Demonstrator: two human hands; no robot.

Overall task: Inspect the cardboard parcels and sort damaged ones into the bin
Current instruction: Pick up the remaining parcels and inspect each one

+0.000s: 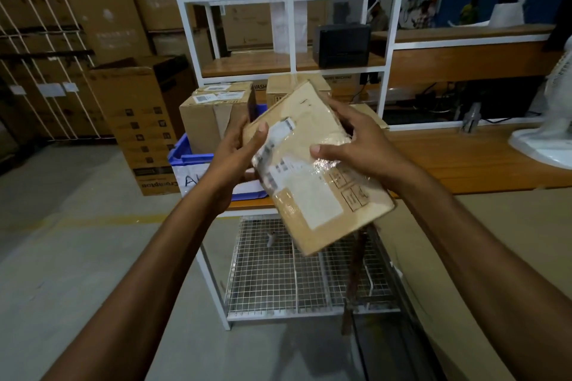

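two grips, left hand point(235, 158) and right hand point(362, 139), clasp a flat, glossy-taped cardboard parcel point(312, 195).

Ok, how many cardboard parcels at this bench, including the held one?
4: the held parcel, a labelled box at the blue bin, a rear box below the shelf, a flat box partly behind the right hand. More may be hidden.
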